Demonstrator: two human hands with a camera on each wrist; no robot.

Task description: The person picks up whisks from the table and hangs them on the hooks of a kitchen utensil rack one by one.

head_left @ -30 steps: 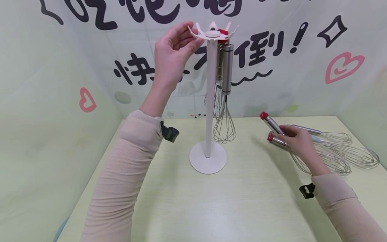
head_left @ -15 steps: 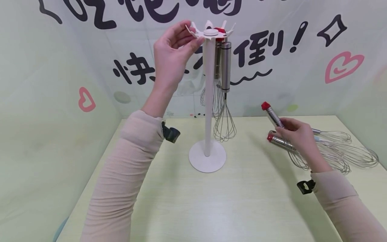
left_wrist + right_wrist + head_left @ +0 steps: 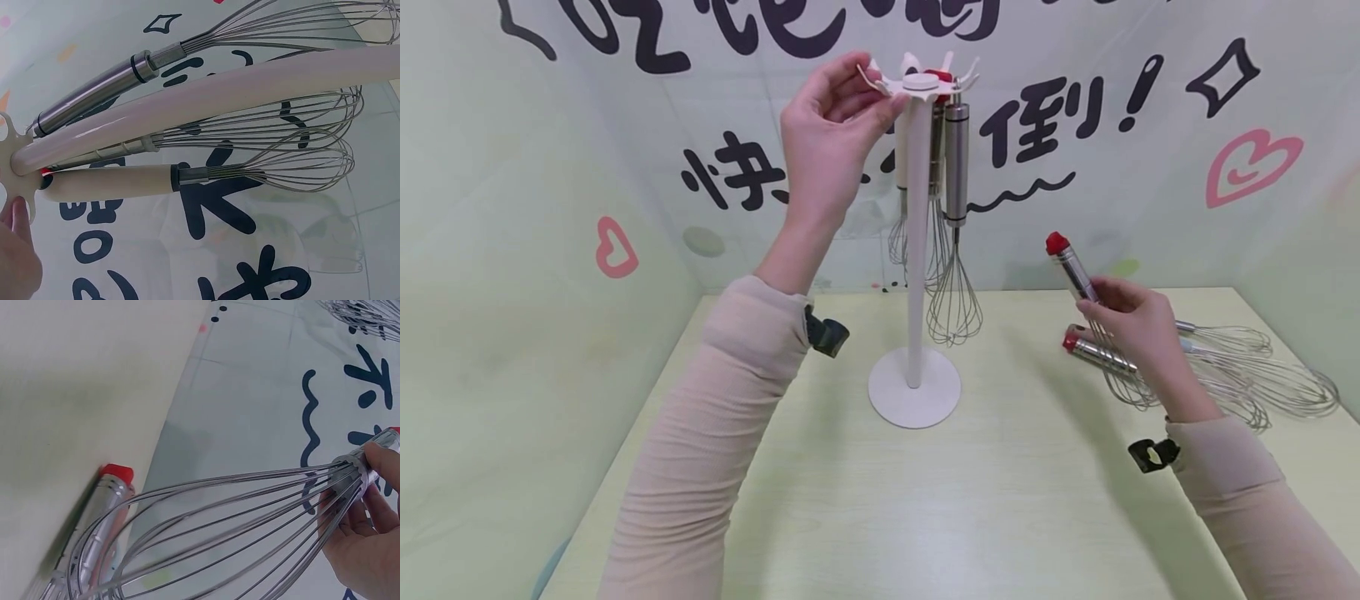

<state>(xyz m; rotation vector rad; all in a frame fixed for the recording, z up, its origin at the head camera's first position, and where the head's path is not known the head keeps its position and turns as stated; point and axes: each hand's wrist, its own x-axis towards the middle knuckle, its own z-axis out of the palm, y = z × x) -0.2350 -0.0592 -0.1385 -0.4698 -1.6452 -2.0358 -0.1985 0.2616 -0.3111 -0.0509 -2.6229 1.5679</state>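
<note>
A white utensil stand [image 3: 916, 267] rises from a round base, with a ring of hooks at its top. My left hand [image 3: 823, 142] pinches one of these hooks between thumb and fingers. From other hooks hang a steel-handled whisk [image 3: 957, 162], a red-ended whisk [image 3: 125, 150] and a beige-handled whisk [image 3: 112, 183], partly behind the pole in the head view. My right hand [image 3: 1138, 329] grips another whisk [image 3: 1075, 271] low on its steel handle, red end up and wires downward, right of the stand.
Several loose whisks [image 3: 1292, 379] lie at the table's right side, below and behind my right hand. One with a red end [image 3: 1093, 352] lies nearest the stand. A printed cloth [image 3: 1037, 233] hangs behind the table [image 3: 955, 508].
My right hand has raised the whisk off the pile, tipping its handle more upright. The stand's top has turned, carrying the hanging whisks slightly left; the beige-handled one now shows beside the pole.
</note>
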